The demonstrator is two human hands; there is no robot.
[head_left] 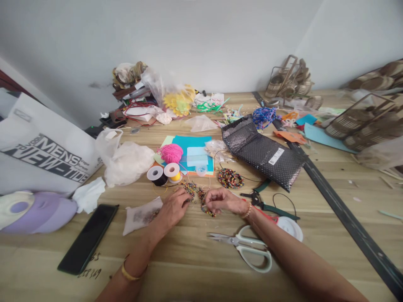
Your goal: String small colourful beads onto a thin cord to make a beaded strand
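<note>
My left hand (176, 206) lies at the near edge of a small pile of loose multicoloured beads (189, 187). Its fingers are curled together with the tips down among the beads; whether a bead is between them is hidden. My right hand (222, 200) is closed in a pinch just to the right. From its fingertips a short beaded strand (208, 213) curves onto the table, and a thin pale tip shows at the pinch. Behind it lies a coiled strand of strung beads (231, 178). A small pouch of beads (142, 215) rests beside my left wrist.
White-handled scissors (253, 249) lie under my right forearm, near green-handled pliers (267, 205) and a white spool (289, 228). Thread spools (157, 175), pink yarn (171, 153) and a black bubble mailer (264, 151) sit behind. A phone (88, 239) is at the left.
</note>
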